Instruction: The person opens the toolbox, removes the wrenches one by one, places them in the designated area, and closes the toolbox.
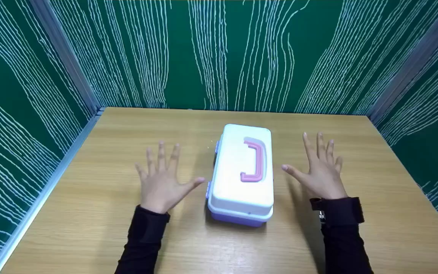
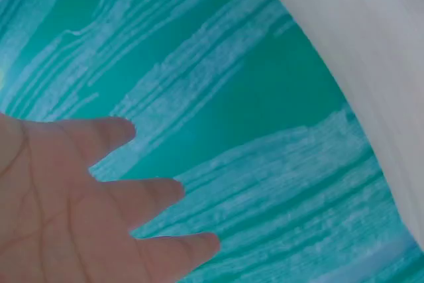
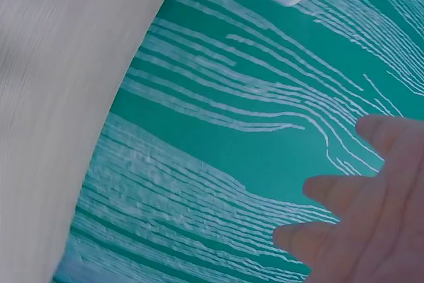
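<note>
Item examined: one box (image 1: 229, 163), white above and purple below, standing on the wood-grain table (image 1: 89, 190) near its middle. The long axis runs roughly from 12 to 6 o'clock, and the lid is down on the base. A pink handle (image 1: 259, 161) sits in a recess at the lid's 2 o'clock side. Purple clips (image 1: 208, 190) are noted along the 9 o'clock side.

Left hand (image 1: 160, 188): located at 9 o'clock from the box, fully spread, fingers straight and apart, gripping nothing. The thumb points to about 2 o'clock, its tip near the lower clip with a gap visible between them. The left wrist view confirms separated, extended fingers.

Right hand (image 1: 323, 173): located at 3 o'clock from the box, likewise spread wide and holding nothing. Its thumb points to about 10 o'clock, the tip near the box's side but apart from it.

Both forearms enter from the 6 o'clock side in black sleeves (image 1: 344, 247); a dark band (image 1: 337, 211) circles the right wrist.

Surroundings: green walls (image 1: 181, 57) with wavy white lines, joined by metal posts (image 1: 63, 53) at 10 and 2 o'clock.
</note>
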`<act>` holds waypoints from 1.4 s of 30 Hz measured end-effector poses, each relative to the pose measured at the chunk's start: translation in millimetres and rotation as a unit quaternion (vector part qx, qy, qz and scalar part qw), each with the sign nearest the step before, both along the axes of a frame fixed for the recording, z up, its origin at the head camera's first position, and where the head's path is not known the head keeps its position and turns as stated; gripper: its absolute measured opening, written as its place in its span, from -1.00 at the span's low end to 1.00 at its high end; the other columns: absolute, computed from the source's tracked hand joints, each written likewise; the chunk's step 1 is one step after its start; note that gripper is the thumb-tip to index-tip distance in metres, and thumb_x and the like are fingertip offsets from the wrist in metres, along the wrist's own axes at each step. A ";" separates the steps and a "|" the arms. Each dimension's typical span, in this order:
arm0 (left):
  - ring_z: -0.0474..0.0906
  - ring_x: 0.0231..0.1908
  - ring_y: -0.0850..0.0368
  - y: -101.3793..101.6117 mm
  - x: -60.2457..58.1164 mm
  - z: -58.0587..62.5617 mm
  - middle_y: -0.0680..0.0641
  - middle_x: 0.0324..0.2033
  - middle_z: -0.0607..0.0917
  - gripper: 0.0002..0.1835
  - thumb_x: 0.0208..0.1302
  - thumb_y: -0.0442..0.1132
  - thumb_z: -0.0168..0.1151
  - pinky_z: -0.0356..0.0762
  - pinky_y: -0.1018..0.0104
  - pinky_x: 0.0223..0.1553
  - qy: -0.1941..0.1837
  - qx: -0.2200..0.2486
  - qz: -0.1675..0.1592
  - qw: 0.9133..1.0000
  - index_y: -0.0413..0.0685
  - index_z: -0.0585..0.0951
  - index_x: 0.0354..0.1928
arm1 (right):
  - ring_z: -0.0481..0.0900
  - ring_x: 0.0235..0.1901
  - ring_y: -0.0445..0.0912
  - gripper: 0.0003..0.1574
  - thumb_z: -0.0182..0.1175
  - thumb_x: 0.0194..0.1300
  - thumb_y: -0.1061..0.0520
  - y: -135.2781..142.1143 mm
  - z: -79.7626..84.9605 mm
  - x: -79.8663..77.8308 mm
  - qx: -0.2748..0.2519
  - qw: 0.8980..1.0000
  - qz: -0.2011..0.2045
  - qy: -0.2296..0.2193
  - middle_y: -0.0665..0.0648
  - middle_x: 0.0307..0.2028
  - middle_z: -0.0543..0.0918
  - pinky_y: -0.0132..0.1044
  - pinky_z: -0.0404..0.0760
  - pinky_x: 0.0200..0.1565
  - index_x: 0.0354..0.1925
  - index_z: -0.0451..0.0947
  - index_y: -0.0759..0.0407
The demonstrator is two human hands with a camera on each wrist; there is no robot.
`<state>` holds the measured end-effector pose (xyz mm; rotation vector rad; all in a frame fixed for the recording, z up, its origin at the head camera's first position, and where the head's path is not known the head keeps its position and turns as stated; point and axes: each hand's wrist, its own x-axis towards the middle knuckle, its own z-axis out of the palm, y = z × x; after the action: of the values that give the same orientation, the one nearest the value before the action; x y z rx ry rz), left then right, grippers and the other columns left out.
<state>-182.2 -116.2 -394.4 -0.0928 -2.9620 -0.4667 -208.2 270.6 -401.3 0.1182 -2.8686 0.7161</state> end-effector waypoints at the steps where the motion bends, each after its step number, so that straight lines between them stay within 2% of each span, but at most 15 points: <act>1: -0.45 0.51 -0.31 3.6 0.0 -0.8 -0.16 0.55 -0.32 0.23 -0.06 0.71 -0.09 -0.40 -0.51 0.34 0.002 0.003 -0.010 1.000 0.27 -0.20 0.56 | -0.65 0.47 0.26 0.29 0.12 0.20 -0.50 -0.8 0.2 -0.1 -0.017 1.000 0.006 0.001 0.16 0.53 -0.53 0.56 -0.49 0.24 0.55 -0.43 -0.25; 5: -0.41 0.51 -0.26 20.7 -0.2 -3.3 -0.12 0.54 -0.36 0.21 -0.02 0.67 -0.06 -0.34 -0.39 0.40 0.013 0.018 -0.053 0.998 0.29 -0.25 0.55 | -0.55 0.49 0.28 0.20 0.12 0.28 -0.41 -4.6 -0.9 -1.4 -0.067 0.997 0.026 0.007 0.18 0.54 -0.46 0.53 -0.39 0.29 0.55 -0.40 -0.26; 13: -0.17 0.52 -0.28 52.4 2.1 7.6 -0.20 0.55 -0.04 0.14 0.06 0.59 -0.01 -0.15 -0.30 0.45 0.055 0.045 -0.137 0.988 0.12 -0.03 0.56 | -0.15 0.50 0.35 -0.05 0.03 0.42 -0.26 -14.4 -12.6 -8.1 -0.132 0.989 0.057 0.027 0.33 0.54 -0.11 0.48 -0.09 0.34 0.56 -0.14 -0.07; 17: -0.15 0.53 -0.22 68.2 5.4 11.6 -0.18 0.54 0.00 0.16 0.07 0.58 0.01 -0.17 -0.23 0.48 0.055 0.030 -0.179 0.982 -0.01 0.04 0.54 | -0.01 0.48 0.32 -0.17 -0.02 0.49 -0.13 -21.7 -17.6 -9.0 -0.186 0.978 0.095 0.001 0.36 0.51 0.00 0.35 0.10 0.37 0.54 -0.05 0.06; 20: -0.17 0.53 -0.21 80.8 8.0 10.4 -0.19 0.54 -0.03 0.17 0.08 0.59 -0.02 -0.19 -0.21 0.49 0.053 0.005 -0.223 0.973 -0.06 0.04 0.54 | 0.05 0.45 0.34 -0.23 -0.05 0.52 -0.05 -26.0 -22.5 -10.0 -0.227 0.967 0.112 -0.028 0.39 0.49 0.05 0.29 0.18 0.37 0.53 -0.01 0.16; 23: -0.15 0.53 -0.22 92.8 10.9 7.8 -0.19 0.54 -0.04 0.18 0.08 0.60 -0.03 -0.16 -0.21 0.48 0.054 -0.007 -0.260 0.964 -0.06 0.04 0.54 | 0.11 0.42 0.37 -0.27 -0.07 0.53 0.02 -28.6 -28.8 -11.2 -0.257 0.958 0.112 -0.057 0.41 0.47 0.10 0.26 0.19 0.37 0.50 0.02 0.24; 26: -0.12 0.53 -0.18 102.8 14.2 4.9 -0.18 0.54 0.00 0.19 0.04 0.61 0.01 -0.08 -0.19 0.48 0.057 -0.014 -0.276 0.959 -0.06 0.07 0.53 | 0.23 0.38 0.33 -0.31 -0.06 0.53 0.07 -30.7 -36.5 -13.3 -0.284 0.949 0.107 -0.083 0.42 0.44 0.19 0.19 0.27 0.36 0.47 0.08 0.31; 30: -0.03 0.53 -0.12 114.2 17.5 0.2 -0.17 0.51 0.14 0.20 0.01 0.60 0.06 0.00 -0.10 0.49 0.068 -0.042 -0.286 0.955 -0.10 0.14 0.51 | 0.36 0.32 0.22 -0.38 -0.08 0.52 0.15 -33.9 -46.7 -17.2 -0.333 0.929 0.111 -0.115 0.40 0.37 0.31 -0.03 0.43 0.31 0.44 0.15 0.33; 32: 0.01 0.52 -0.11 119.1 18.6 -2.7 -0.16 0.49 0.20 0.20 0.01 0.60 0.07 0.02 -0.07 0.49 0.071 -0.060 -0.291 0.952 -0.14 0.15 0.50 | 0.41 0.28 0.14 -0.40 -0.11 0.52 0.19 -35.6 -50.8 -19.1 -0.347 0.923 0.109 -0.125 0.40 0.34 0.34 -0.20 0.49 0.25 0.44 0.16 0.32; 35: 0.09 0.50 -0.10 124.3 19.6 -8.1 -0.15 0.45 0.28 0.20 0.01 0.61 0.05 0.04 -0.05 0.49 0.085 -0.098 -0.289 0.949 -0.16 0.18 0.48 | 0.50 0.17 -0.04 -0.40 -0.14 0.52 0.19 -38.6 -55.1 -21.0 -0.382 0.908 0.092 -0.146 0.38 0.30 0.40 -0.40 0.55 0.09 0.44 0.15 0.35; 38: 0.17 0.47 -0.08 126.7 20.2 -13.8 -0.13 0.40 0.37 0.16 0.03 0.61 0.02 0.08 -0.03 0.48 0.110 -0.145 -0.280 0.943 -0.15 0.23 0.45 | 0.60 -0.06 -0.23 -0.38 -0.18 0.52 0.14 -42.2 -56.2 -21.4 -0.428 0.884 0.068 -0.177 0.25 0.10 0.59 -0.45 0.59 -0.05 0.41 0.15 0.44; 39: 0.19 0.46 -0.07 127.1 20.3 -15.1 -0.12 0.38 0.40 0.14 0.04 0.60 0.02 0.09 -0.03 0.47 0.120 -0.157 -0.276 0.941 -0.14 0.25 0.44 | 0.62 -0.14 -0.27 -0.38 -0.18 0.52 0.13 -43.2 -56.3 -21.4 -0.447 0.873 0.060 -0.187 0.18 0.00 0.63 -0.45 0.61 -0.08 0.39 0.16 0.47; 42: 0.25 0.43 -0.06 127.3 21.0 -17.4 -0.09 0.33 0.47 0.08 0.05 0.59 0.01 0.14 -0.01 0.45 0.145 -0.172 -0.272 0.936 -0.10 0.31 0.41 | 0.65 -0.30 -0.31 -0.37 -0.13 0.49 0.09 -44.1 -57.9 -21.3 -0.485 0.849 0.052 -0.203 -0.03 -0.24 0.68 -0.42 0.65 -0.17 0.33 0.24 0.51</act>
<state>-161.2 11.2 -411.8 -0.9451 -2.6535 0.0271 -229.5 226.5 -459.2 -0.0324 -2.4365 2.3217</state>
